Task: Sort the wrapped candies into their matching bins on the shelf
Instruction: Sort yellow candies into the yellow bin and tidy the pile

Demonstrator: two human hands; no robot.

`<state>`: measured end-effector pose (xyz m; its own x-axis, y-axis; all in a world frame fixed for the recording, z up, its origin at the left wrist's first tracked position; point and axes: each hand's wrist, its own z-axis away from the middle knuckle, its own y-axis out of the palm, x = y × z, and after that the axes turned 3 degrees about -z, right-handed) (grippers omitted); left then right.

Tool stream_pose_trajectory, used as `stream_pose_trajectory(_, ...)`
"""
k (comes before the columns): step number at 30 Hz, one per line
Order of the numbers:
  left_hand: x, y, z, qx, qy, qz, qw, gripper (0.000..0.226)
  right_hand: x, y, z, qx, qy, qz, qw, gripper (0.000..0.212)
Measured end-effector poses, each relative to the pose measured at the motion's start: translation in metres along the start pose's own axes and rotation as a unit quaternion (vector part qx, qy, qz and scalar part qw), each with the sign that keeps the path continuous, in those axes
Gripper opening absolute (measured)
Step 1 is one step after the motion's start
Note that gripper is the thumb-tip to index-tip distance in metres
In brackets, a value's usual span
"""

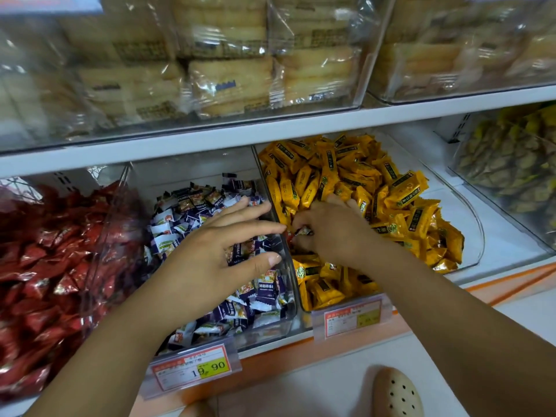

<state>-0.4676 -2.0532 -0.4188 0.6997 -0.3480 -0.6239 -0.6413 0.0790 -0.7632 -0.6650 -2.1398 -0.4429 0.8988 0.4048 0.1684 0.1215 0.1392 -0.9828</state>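
Fingers of the right hand pinch a red candy in the yellow bin, beside the divider; the left hand hovers spread and empty over the purple bin. A loose pinch on slick wrap could drop it short of the red bin

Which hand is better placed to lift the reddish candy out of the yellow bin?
The right hand: it pinches the reddish candy inside the yellow bin. The left hand hovers open over the purple bin.
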Motion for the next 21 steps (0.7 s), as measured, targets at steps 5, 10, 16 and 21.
stream_pose_trajectory(5, -0.004, 0.002, -0.005, -0.085, -0.050, 0.007, 0.995, 0.034, -0.009, -0.034, 0.018, 0.023, -0.046, -0.163, 0.985, 0.007)
stream_pose_trajectory(10, -0.020, 0.009, -0.012, -0.086, -0.035, 0.024, 0.995, 0.048, -0.002, -0.053, 0.034, 0.017, -0.071, -0.288, 0.955, 0.009)
stream_pose_trajectory(16, -0.016, -0.010, -0.004, -0.156, -0.067, 0.047, 0.984, 0.034, 0.029, -0.054, 0.031, -0.025, -0.090, -0.380, 0.920, 0.020)
stream_pose_trajectory(21, 0.014, -0.054, 0.024, -0.236, -0.163, 0.013, 0.958, 0.019, 0.052, -0.032, 0.018, -0.096, -0.090, -0.409, 0.903, 0.038)
